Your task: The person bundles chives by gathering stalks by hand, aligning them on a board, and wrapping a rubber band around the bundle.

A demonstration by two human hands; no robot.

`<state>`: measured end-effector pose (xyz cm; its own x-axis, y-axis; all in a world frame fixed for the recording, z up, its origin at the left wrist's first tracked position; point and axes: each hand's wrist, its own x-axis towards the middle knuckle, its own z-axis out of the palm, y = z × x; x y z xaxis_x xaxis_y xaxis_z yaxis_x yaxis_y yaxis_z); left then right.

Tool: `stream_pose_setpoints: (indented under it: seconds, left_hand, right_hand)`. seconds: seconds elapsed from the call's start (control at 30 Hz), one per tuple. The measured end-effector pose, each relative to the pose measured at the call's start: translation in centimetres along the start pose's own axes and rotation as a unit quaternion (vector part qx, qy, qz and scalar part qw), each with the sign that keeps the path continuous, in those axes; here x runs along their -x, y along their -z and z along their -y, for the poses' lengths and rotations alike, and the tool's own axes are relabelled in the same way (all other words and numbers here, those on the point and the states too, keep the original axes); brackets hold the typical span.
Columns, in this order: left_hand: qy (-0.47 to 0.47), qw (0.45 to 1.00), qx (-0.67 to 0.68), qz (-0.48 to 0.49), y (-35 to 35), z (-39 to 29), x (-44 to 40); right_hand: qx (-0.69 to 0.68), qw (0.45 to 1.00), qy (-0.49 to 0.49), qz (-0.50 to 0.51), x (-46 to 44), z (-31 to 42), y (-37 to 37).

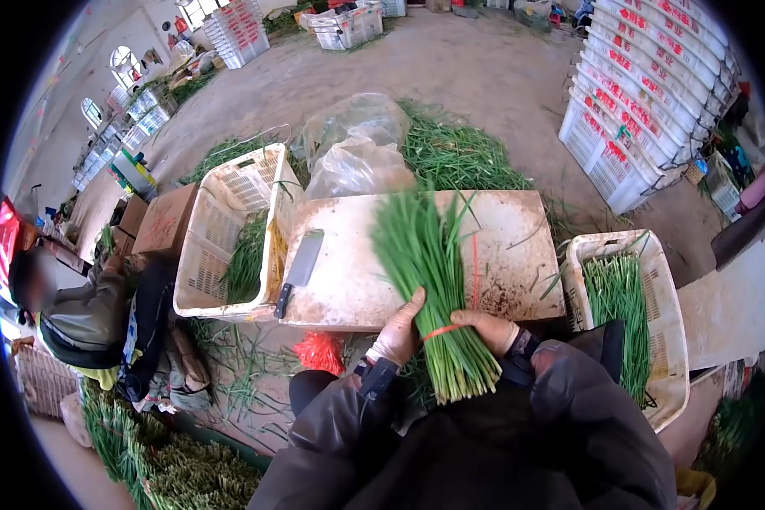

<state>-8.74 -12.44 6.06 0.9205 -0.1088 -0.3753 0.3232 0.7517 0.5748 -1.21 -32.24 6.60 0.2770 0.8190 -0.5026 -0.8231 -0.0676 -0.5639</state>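
Both hands hold a thick bunch of garlic chives (433, 297) in front of my body, its cut pale ends toward me and its green tips over the board. An orange-red tie (439, 331) runs around the stalks near the lower end. My left hand (399, 330) is closed around the bunch's left side, thumb on top. My right hand (490, 331) is closed on its right side, the thumb at the tie; its other fingers are hidden. Under the tips is a dirty white work board (340, 238), with a cleaver (304, 259) on its left. Another red tie (475, 270) lies to the right.
A white crate (234, 187) with greens stands left, another crate (667, 314) of chives right. Red ties (319, 352) lie in a pile below the board. Plastic bags (361, 161) and loose greens (459, 157) lie beyond. Another person (85, 314) sits left; stacked crates (637, 102) stand right.
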Motion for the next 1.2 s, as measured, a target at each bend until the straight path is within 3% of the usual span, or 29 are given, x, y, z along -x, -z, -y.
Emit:
stream_pose_setpoints:
  seconds: [0.03,0.17,0.23,0.27,0.43,0.47,0.53,0.73,0.87,1.03,1.13,1.2]
  left_hand:
    - [-0.028,0.999,0.034,0.022,-0.7,-0.3,0.2]
    - [-0.054,0.993,0.098,0.049,-0.8,-1.3,0.3]
    - [-0.107,0.994,0.017,0.021,-1.4,-1.7,0.4]
    - [-0.131,0.991,-0.023,0.008,-1.7,-1.7,0.5]
    - [-0.187,0.968,-0.158,-0.063,-2.5,-1.3,0.6]
    - [-0.185,0.968,-0.158,-0.066,-2.4,-0.9,0.6]
    - [-0.185,0.967,-0.158,-0.071,-3.1,-0.8,0.9]
    - [-0.147,0.978,-0.124,-0.078,-2.5,0.1,0.7]
    - [-0.133,0.981,-0.111,-0.083,-2.4,0.1,0.9]
    - [-0.12,0.98,-0.123,-0.1,-1.7,0.5,0.7]
    - [-0.111,0.979,-0.13,-0.107,-1.6,0.6,0.6]
    - [-0.11,0.979,-0.137,-0.107,-1.7,0.7,0.5]
  right_hand:
    - [0.029,0.999,-0.004,0.029,0.6,0.0,-0.4]
    - [0.305,0.935,0.163,0.075,0.6,2.5,-2.3]
    - [0.392,0.891,0.217,0.064,0.3,3.5,-2.2]
    - [0.349,0.914,0.195,0.063,0.5,4.1,-2.0]
    - [0.433,0.874,0.204,-0.082,1.9,6.1,-3.5]
    - [0.483,0.829,0.253,-0.122,0.4,5.5,-1.4]
    - [0.319,0.865,0.368,-0.118,0.3,5.6,-2.7]
    - [0.098,0.914,0.361,-0.158,-0.2,7.0,-1.8]
    - [0.128,0.853,0.474,-0.178,0.3,8.7,-2.6]
    - [0.228,0.735,0.553,-0.319,0.9,10.0,-1.2]
    - [0.412,0.638,0.559,-0.334,2.6,10.8,-1.3]
    - [0.439,0.603,0.583,-0.323,2.5,10.9,-1.2]
